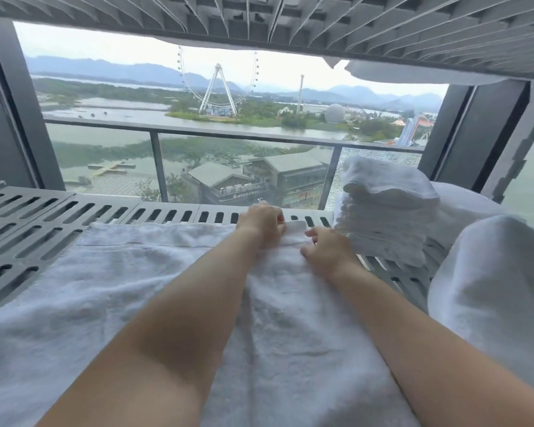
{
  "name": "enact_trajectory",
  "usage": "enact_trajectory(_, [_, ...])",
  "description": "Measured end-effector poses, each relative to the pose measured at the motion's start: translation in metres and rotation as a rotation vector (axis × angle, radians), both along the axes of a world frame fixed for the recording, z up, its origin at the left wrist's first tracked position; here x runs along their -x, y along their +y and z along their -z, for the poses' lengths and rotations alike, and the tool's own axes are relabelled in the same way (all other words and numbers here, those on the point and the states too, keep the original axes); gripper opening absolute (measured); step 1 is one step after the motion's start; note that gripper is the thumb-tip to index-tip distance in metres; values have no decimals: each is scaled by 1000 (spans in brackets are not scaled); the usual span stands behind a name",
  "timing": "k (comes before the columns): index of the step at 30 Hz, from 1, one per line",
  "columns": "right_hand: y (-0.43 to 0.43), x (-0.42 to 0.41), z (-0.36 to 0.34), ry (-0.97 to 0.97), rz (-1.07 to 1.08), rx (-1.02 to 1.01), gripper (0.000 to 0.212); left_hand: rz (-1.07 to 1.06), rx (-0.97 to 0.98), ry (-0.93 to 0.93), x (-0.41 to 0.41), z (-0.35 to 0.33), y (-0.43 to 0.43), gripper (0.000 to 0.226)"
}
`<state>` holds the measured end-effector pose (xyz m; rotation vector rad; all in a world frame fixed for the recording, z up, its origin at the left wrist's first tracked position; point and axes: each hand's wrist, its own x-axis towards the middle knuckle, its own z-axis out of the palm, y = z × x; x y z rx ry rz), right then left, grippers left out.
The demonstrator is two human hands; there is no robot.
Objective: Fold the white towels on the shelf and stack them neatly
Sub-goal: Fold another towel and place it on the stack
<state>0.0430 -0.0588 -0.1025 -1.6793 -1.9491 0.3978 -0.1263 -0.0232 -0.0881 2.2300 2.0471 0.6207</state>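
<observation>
A white towel [130, 272] lies spread flat on the grey slotted shelf [28, 229], reaching from the front edge to near the back. Both of my arms stretch over it to its far right corner. My left hand [261, 221] pinches that far edge, with a small fold of cloth at its fingertips. My right hand [329, 249] rests beside it on the same corner, fingers curled on the cloth. A stack of folded white towels [383, 217] stands just right of my hands, its top towel rumpled.
A bulky white towel bundle [487, 288] sits at the near right. Another grey slotted shelf [290, 20] hangs low overhead with white cloth on it. Behind the shelf is a window with a balcony railing [167, 127]. Bare shelf lies left of the towel.
</observation>
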Motion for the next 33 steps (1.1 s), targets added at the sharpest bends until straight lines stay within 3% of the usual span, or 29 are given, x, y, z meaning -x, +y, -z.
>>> enact_trajectory(4, [-3,3,9,73,33,-97,59,63,-49,-145,-1,-7,-3,23])
enact_trajectory(7, [-2,0,5,124,98,-63,69,124,-21,-152,3,-20,-5,27])
enact_trajectory(9, [-8,-5,-1,169,105,-17,58,145,9,-109,7,-31,-7,29])
enact_trajectory(12, [-24,-10,-8,497,28,99,13,145,-75,-159,12,-47,-9,16])
enact_trajectory(14, [-40,-12,-14,663,-36,216,12,119,-152,-219,15,-55,-11,18])
enact_trajectory(21, [-108,-22,-29,858,-171,453,27,0,-355,-214,16,-58,-19,21])
enact_trajectory(27, [-163,-39,-32,686,-100,544,31,-10,-382,-197,13,-57,-18,25])
enact_trajectory(33, [-214,-49,-45,733,-207,638,28,7,-368,-206,8,-62,-38,26])
